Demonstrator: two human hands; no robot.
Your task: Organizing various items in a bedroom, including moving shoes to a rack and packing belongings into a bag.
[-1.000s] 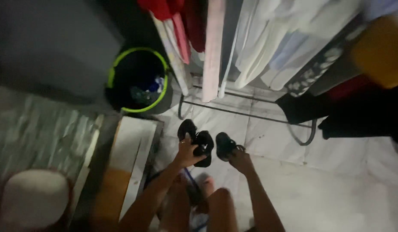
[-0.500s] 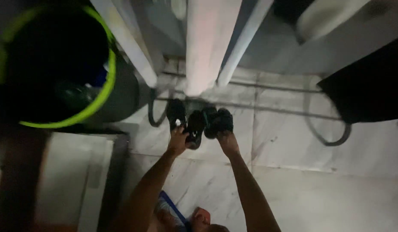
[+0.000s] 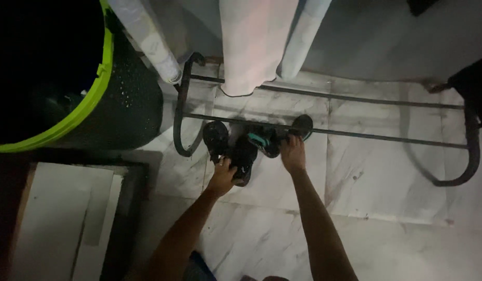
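Note:
My left hand (image 3: 223, 175) grips a pair of black sandals (image 3: 231, 145) low over the marble floor, by the foot of a metal clothes rack (image 3: 324, 131). My right hand (image 3: 293, 154) holds another pair of black sandals (image 3: 282, 134), one with a teal strap, against the rack's lower bar. Both pairs sit side by side, touching, at or just above the floor under hanging cloths.
A dark perforated laundry basket with a lime-green rim (image 3: 103, 78) stands at the left. Pale cloths (image 3: 251, 41) hang from the rack above the sandals. A white board in a dark frame (image 3: 64, 218) lies at bottom left. Dark fabric (image 3: 472, 88) hangs at the right.
Both hands moved down and forward with the sandals, from mid-air to floor level under the rack. The view dipped closer to the floor and basket.

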